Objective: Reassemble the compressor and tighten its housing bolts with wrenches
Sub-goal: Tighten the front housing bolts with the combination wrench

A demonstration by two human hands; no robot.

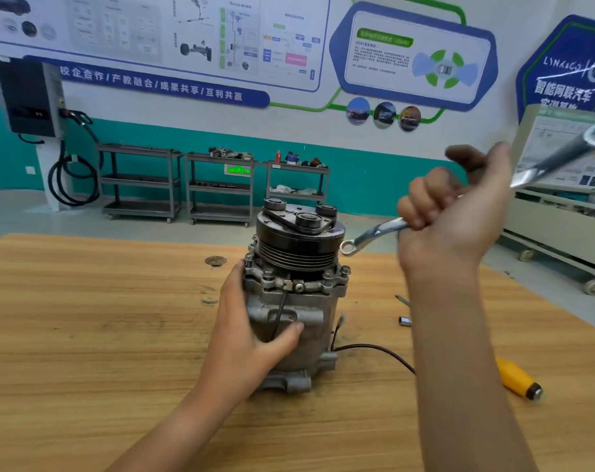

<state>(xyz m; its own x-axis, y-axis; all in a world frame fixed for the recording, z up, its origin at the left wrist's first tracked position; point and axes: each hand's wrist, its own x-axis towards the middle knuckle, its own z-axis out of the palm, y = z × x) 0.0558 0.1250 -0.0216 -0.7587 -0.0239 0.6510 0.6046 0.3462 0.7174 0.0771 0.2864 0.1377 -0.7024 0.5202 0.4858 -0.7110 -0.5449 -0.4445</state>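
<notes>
The compressor [315, 338] stands upright near the middle of the wooden table [85, 318], clutch end uppermost. Its body is rough, dull-grey cast metal with rounded bosses. Above it sits a black grooved pulley [299, 241], capped by a flat plate with three round hubs. The housing bolts [268, 274] stand in a ring on the flange just below the pulley, their hex heads protruding upward. The left hand [245, 335] grips the body from the side, thumb wrapped across the front, and steadies the unit. The right hand [453, 219] is raised beside the pulley, its fingers curled tightly round the shank of a bright, polished double-ring wrench [367, 235]. The lower ring end hangs near the pulley rim but touches no bolt. The unit appears assembled, so the step in hand is judged to be bolt tightening. The next move calls for lowering the ring squarely over a bolt head in the tight clearance under the pulley, while the left hand resists the turning force. A thin black lead [374, 347] trails from the base across the table. A small socket [405, 321] and a yellow-handled screwdriver [514, 376] lie to the right.
</notes>
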